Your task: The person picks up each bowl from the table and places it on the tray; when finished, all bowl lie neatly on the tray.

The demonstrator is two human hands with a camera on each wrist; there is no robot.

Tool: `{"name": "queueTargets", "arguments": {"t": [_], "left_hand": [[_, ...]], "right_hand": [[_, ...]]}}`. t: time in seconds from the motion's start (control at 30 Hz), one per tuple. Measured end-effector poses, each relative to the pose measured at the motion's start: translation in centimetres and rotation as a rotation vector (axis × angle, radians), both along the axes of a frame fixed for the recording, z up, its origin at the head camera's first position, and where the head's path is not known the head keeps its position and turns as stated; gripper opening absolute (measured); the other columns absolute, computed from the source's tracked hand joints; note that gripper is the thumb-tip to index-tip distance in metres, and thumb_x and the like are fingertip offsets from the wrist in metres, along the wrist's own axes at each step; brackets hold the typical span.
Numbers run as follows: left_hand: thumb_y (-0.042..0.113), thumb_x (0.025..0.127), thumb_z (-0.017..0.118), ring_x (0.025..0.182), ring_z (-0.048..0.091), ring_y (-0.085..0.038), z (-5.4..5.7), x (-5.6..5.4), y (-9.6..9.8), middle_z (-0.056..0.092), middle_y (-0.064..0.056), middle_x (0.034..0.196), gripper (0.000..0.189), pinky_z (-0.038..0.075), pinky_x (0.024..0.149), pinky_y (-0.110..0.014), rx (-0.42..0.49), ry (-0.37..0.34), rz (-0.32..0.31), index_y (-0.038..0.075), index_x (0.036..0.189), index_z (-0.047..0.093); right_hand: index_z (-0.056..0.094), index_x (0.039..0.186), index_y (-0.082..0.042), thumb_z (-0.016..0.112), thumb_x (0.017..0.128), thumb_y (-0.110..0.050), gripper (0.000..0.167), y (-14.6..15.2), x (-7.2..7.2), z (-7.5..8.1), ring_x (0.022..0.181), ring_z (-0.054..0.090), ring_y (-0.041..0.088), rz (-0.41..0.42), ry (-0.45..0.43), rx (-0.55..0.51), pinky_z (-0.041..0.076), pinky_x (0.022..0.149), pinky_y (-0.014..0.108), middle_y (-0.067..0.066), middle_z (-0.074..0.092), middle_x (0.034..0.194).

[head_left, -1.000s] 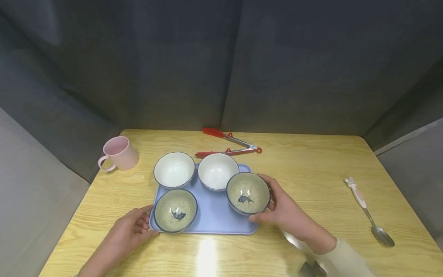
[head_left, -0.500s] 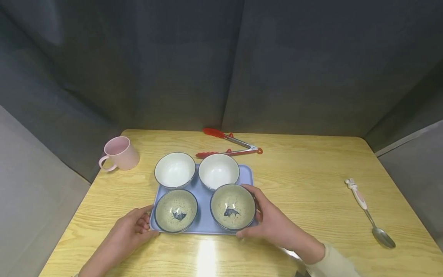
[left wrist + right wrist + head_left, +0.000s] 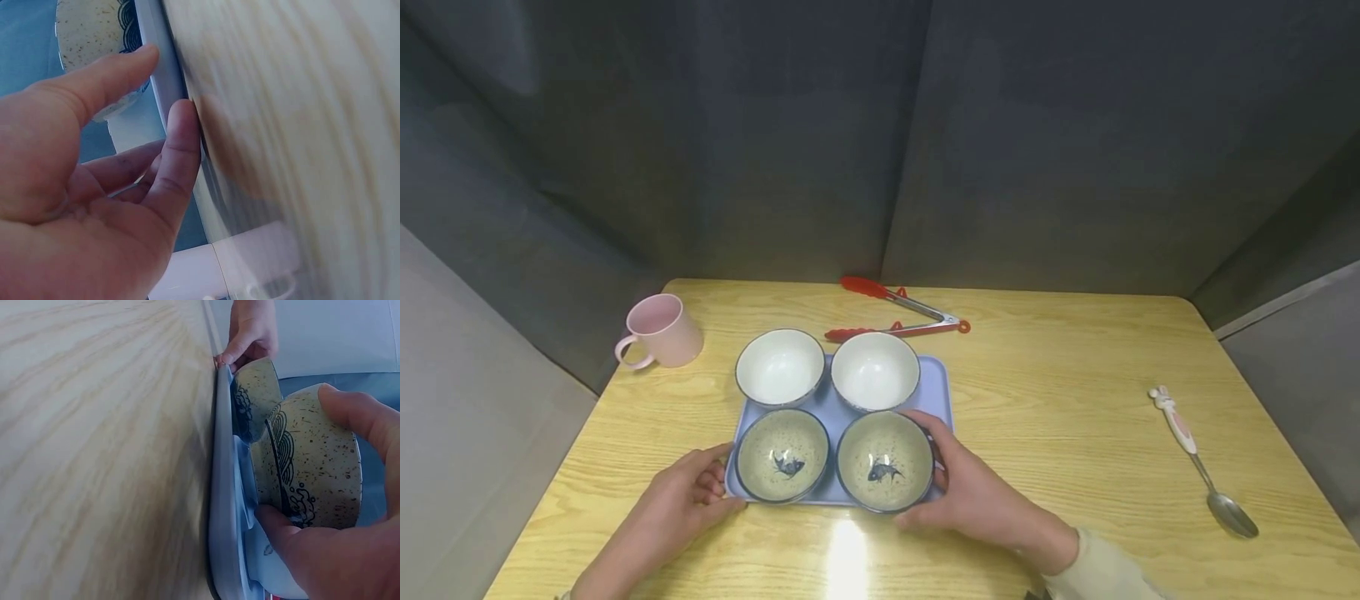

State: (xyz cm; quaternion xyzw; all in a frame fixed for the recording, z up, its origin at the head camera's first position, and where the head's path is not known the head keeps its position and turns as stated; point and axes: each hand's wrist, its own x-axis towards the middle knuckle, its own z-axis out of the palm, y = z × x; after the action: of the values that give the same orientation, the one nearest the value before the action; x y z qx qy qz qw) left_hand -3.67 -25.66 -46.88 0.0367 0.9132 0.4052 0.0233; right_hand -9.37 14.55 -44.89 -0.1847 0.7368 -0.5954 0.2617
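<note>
My right hand (image 3: 977, 492) grips a speckled beige bowl (image 3: 883, 458) with a blue fish painted inside, over the front right of a light blue tray (image 3: 936, 387). In the right wrist view, the thumb and a finger clasp the bowl's wall (image 3: 325, 456); whether its foot touches the tray I cannot tell. A matching fish bowl (image 3: 782, 457) sits beside it at the tray's front left. Behind stand two white bowls, one left (image 3: 780, 367) and one right (image 3: 876, 371). At the front left corner, my left hand (image 3: 677, 500) holds the tray's rim (image 3: 164, 69) between thumb and fingers.
Red-tipped tongs (image 3: 917, 330) lie spread behind the tray. A pink mug (image 3: 666, 333) stands at the back left. To the far right, a spoon (image 3: 1198, 467) with a rabbit-topped handle lies on the wooden table (image 3: 1075, 400). A dark curtain (image 3: 1037, 150) hangs behind.
My right hand has carried the fish bowl left and toward the front, to beside the other fish bowl. The left hand has stayed at the tray corner.
</note>
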Motion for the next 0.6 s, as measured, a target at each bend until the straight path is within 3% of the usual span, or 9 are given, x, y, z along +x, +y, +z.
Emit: {"name": "queueTargets", "arguments": {"t": [0.3,0.6], "left_hand": [[0.004,0.083,0.098,0.087,0.062,0.0,0.0,-0.1,0.0,0.067,-0.001,0.103,0.072,0.065,0.077,-0.019,-0.001,-0.012,0.002,-0.007,0.147,0.066],[0.004,0.083,0.098,0.087,0.062,0.0,0.1,-0.1,0.0,0.068,-0.002,0.103,0.073,0.065,0.076,-0.019,-0.003,-0.027,0.007,-0.007,0.148,0.066]], "right_hand": [[0.028,0.174,-0.024,0.099,0.078,-0.006,0.12,-0.7,0.1,-0.8,0.17,0.027,0.047,0.014,-0.006,-0.034,0.039,0.133,0.042,0.019,0.029,0.18],[0.03,0.173,-0.027,0.1,0.079,-0.01,0.118,-0.9,0.0,-1.3,0.169,0.029,0.043,0.016,-0.001,-0.025,0.037,0.134,0.05,0.016,0.03,0.18]]}}
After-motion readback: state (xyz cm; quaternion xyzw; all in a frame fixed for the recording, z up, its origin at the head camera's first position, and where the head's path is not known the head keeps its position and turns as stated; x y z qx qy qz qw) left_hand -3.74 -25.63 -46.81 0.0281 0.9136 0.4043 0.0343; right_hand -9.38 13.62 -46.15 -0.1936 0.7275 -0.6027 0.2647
